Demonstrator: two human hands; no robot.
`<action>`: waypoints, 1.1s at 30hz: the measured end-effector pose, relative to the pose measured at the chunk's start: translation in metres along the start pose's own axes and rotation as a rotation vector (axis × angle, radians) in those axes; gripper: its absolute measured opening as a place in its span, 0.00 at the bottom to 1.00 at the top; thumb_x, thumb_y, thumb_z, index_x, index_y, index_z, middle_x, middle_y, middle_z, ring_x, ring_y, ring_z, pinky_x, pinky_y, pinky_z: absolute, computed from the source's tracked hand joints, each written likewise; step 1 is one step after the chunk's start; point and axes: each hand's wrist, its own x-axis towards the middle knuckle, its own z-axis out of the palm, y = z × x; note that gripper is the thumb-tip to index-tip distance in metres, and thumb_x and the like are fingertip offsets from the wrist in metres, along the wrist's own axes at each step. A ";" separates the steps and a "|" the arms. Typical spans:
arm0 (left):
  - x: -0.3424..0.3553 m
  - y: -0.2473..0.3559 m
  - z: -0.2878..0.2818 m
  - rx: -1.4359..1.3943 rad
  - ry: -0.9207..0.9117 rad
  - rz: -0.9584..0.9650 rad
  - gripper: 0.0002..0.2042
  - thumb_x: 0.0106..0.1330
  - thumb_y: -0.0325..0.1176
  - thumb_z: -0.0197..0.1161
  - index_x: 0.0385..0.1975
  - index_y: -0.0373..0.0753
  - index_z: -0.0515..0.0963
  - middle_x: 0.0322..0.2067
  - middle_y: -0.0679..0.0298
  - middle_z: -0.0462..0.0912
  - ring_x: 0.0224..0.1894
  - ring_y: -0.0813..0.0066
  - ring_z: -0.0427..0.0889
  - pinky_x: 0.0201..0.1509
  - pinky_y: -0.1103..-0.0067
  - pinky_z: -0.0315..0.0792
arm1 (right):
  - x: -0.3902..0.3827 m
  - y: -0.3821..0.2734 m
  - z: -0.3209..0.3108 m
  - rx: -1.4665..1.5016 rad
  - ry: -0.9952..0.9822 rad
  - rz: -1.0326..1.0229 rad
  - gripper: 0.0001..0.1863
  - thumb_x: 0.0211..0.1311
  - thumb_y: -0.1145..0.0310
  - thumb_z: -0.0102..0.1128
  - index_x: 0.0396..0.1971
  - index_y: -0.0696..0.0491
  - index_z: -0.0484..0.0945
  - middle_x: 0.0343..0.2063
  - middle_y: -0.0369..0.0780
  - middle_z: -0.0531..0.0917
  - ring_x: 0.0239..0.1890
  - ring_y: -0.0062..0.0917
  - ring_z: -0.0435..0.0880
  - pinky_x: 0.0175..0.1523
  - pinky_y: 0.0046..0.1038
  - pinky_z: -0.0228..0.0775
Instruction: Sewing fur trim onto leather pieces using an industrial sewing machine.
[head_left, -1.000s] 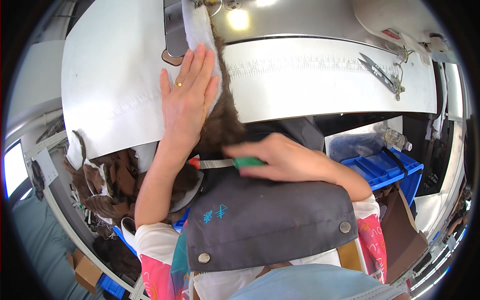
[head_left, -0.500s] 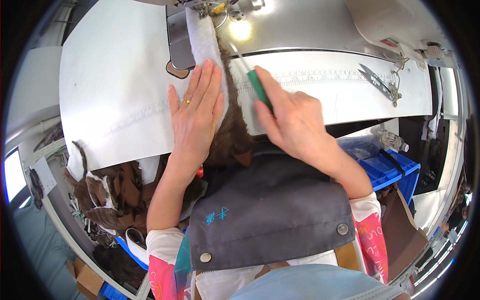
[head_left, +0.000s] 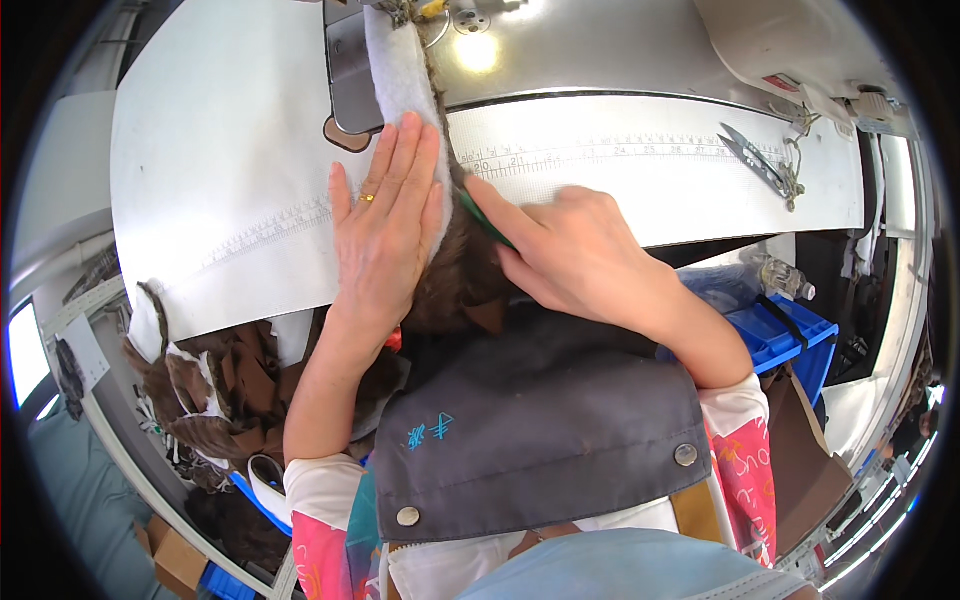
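So right in the middle of the frame, the left hand (head_left: 385, 235) is pressed flat, fingers spread and pointing up-frame, on a strip of fabric (head_left: 405, 90) that's white on the back and brown and fuzzy on the other side. That strip runs pretty much straight up and down the picture: from the brown bunch near the person's apron (head_left: 540, 430), under the left palm, and up to the sewing machine (head_left: 440, 20) at the top centre, where the lamp glows. So its long axis points away from the body toward the needle area, and the left hand sits on it lengthwise. The right hand (head_left: 575, 255) is just to the right of the strip, curled closed around a green tool (head_left: 485, 222) whose tip touches the brown edge of the fabric right beside the left fingers. The two hands are close, nearly touching, with the strip's edge between them; the left is the one actually lying on the fabric, the right only reaches it through the tool. It all rests on a white worktop (head_left: 220, 180) with ruler markings. Snips (head_left: 755, 160) lie well off at upper right, a blue bin (head_left: 780, 335) sits at right, and brown fabric scraps (head_left: 215, 390) are heaped at lower left.
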 end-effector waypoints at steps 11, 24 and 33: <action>0.001 0.003 0.001 0.034 -0.008 -0.014 0.22 0.63 0.30 0.58 0.59 0.45 0.70 0.61 0.69 0.69 0.63 0.74 0.67 0.67 0.54 0.46 | 0.023 0.023 0.006 -0.063 0.294 0.061 0.21 0.54 0.67 0.56 0.49 0.58 0.71 0.09 0.38 0.74 0.13 0.33 0.74 0.24 0.31 0.63; 0.006 0.002 -0.007 -0.012 -0.063 0.001 0.21 0.63 0.32 0.57 0.57 0.42 0.71 0.61 0.70 0.69 0.64 0.71 0.66 0.67 0.61 0.48 | -0.012 -0.005 0.000 0.007 -0.029 -0.039 0.30 0.47 0.70 0.61 0.55 0.60 0.70 0.12 0.34 0.72 0.13 0.27 0.70 0.25 0.27 0.59; 0.030 -0.014 0.004 0.047 0.052 0.069 0.20 0.60 0.30 0.60 0.54 0.42 0.73 0.57 0.69 0.73 0.60 0.73 0.71 0.64 0.63 0.55 | 0.016 0.010 0.000 -0.008 0.024 -0.039 0.28 0.47 0.71 0.60 0.53 0.59 0.72 0.12 0.36 0.73 0.13 0.28 0.70 0.24 0.28 0.60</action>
